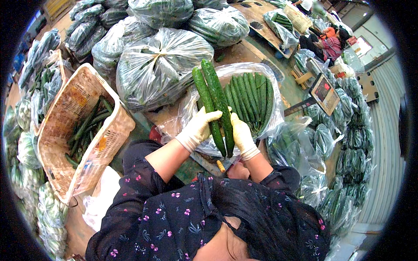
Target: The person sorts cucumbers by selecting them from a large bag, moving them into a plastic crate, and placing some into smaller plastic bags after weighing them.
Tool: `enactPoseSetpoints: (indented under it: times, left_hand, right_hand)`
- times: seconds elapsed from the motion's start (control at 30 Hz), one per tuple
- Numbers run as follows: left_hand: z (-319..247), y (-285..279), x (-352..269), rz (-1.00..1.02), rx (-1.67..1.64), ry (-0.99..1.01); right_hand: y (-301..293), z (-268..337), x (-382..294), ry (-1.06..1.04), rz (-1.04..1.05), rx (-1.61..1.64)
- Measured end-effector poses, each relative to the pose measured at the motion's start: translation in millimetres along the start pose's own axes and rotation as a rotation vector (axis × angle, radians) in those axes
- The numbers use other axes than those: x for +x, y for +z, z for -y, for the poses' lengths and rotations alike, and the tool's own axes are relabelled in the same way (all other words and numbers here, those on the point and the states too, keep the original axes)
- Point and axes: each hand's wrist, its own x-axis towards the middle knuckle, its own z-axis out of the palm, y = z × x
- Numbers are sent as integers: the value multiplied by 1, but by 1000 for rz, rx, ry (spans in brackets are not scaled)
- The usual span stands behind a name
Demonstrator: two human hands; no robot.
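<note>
Two long cucumbers [215,94] lie side by side across my gloved hands. My left hand [198,126] grips them from the left with the thumb over the left cucumber. On the other side, my right hand [241,133] holds the right cucumber along its lower half. Just beyond and to the right, a neat row of cucumbers [251,98] fills the right part of a basin lined with a clear plastic bag [277,112]. The basin's left part is mostly hidden behind the held cucumbers and my left hand.
A dirty plastic crate [78,107] with loose cucumbers [88,127] is tilted at my left. Large tied bags [160,70] stand ahead. A scale display on a post [324,93] rises at right, beside stacked bagged cucumbers [354,156]. Another person [329,47] sits at the far right.
</note>
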Motion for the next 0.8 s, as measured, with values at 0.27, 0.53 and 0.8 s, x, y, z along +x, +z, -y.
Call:
enactPoseSetpoints:
  times: [0.27, 0.53, 0.8]
  left_hand:
    - [1, -5, 1, -11, -140, -81]
    - [3, 8, 0, 25, -128, -93]
    - [5, 26, 0, 228, 151, -152]
  right_hand:
    - [-6, 45, -2, -292, 56, -130]
    - [8, 56, 23, -256, 99, -222]
    - [-14, 80, 78, -240, 66, 179]
